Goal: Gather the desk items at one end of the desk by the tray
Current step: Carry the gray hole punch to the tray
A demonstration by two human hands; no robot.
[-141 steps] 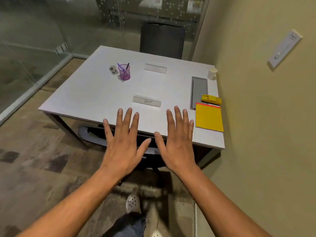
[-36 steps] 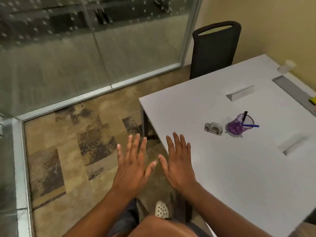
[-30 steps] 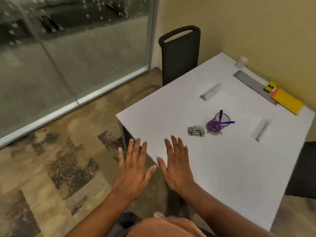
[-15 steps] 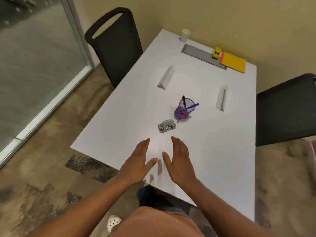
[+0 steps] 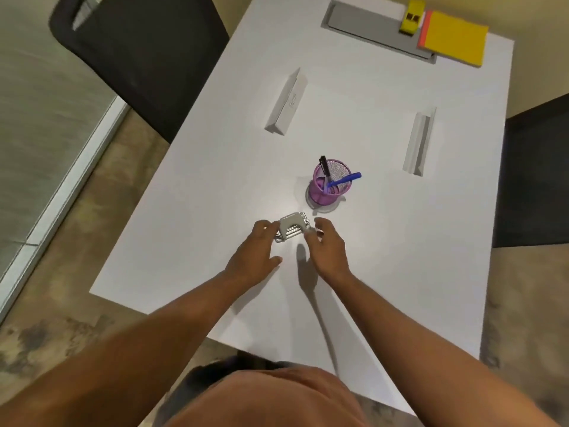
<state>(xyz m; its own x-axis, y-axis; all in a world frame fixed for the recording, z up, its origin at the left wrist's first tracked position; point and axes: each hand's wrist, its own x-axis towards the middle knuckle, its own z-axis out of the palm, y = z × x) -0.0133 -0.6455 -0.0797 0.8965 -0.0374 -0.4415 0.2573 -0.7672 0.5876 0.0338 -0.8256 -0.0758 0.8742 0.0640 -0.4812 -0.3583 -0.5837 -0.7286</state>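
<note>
Hole punch (image 5: 292,227) at frame centre, gripped from both sides: left hand (image 5: 255,253) and right hand (image 5: 327,248) curl fingers round it, purple pen cup (image 5: 328,185) just above, tray (image 5: 366,24) upper right.

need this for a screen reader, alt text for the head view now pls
Both hands close on a metal hole punch on a white desk, beside a purple pen cup. A grey tray lies at the far end.
</note>
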